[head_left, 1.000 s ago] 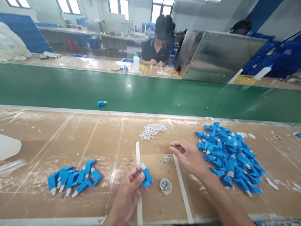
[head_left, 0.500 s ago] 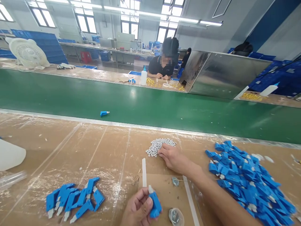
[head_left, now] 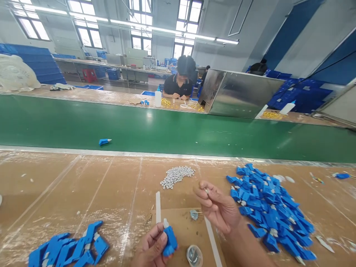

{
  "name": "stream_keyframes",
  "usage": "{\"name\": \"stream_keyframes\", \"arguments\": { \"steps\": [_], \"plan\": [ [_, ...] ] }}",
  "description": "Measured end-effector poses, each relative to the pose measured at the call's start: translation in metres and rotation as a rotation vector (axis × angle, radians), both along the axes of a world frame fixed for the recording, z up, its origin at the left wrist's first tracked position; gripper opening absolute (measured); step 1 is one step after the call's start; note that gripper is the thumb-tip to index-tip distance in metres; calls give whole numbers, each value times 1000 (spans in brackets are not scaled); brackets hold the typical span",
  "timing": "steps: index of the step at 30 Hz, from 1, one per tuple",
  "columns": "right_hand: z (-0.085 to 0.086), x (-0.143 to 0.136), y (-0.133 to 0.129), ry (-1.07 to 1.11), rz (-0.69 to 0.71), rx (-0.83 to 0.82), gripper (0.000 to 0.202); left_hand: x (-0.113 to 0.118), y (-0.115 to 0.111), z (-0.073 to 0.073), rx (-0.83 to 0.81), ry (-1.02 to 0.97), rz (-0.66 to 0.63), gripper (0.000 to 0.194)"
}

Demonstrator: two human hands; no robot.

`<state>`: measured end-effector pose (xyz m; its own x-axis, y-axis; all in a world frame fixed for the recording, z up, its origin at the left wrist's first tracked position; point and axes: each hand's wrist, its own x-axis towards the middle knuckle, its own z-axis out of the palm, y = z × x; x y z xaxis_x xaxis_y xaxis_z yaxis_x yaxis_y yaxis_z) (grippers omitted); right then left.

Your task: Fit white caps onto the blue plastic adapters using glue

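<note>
My left hand [head_left: 155, 244] is closed around a small blue plastic part [head_left: 170, 241] with a whitish tip pointing up. Raised over the cardboard, my right hand [head_left: 218, 205] pinches a tiny pale piece [head_left: 206, 191] between thumb and fingers; its shape is mostly hidden. Beyond the hands lies a heap of small grey-white pieces [head_left: 176, 177]. A small clear cup [head_left: 194, 256] with something greyish inside stands just right of my left hand. Close to my right wrist is a blob of bluish material [head_left: 194, 214] with a thin stick in it.
A big pile of blue parts [head_left: 272, 204] spreads on the right, a smaller group [head_left: 66, 246] at lower left. Across the table runs a green belt [head_left: 167, 129] carrying one blue part [head_left: 104, 141]. Behind it a person [head_left: 178, 87] works beside a white bottle [head_left: 158, 98].
My right hand has left the grey-white heap and come back toward me, turned palm up with a tiny piece pinched. The left hand keeps its blue part. The camera view has shifted right.
</note>
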<state>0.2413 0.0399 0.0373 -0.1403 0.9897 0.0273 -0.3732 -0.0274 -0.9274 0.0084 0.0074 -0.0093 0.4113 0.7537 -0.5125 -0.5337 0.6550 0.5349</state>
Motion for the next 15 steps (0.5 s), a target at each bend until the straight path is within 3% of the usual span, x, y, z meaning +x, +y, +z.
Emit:
{"name": "stream_keyframes", "arguments": {
  "steps": [3, 5, 9, 15],
  "plan": [
    [3, -4, -25, 684, 27, -186, 23, 6, 1, 6, 18, 3, -25, 44],
    [5, -5, -35, 861, 32, -224, 21, 10, -1, 10, 42, 4, -44, 43],
    [10, -3, -47, 967, 27, -239, 21, 16, -8, 19, 67, 30, -86, 37],
    [11, 0, -58, 916, -17, -198, 16, 21, -15, 37, 172, 14, -159, 26]
  ]
}}
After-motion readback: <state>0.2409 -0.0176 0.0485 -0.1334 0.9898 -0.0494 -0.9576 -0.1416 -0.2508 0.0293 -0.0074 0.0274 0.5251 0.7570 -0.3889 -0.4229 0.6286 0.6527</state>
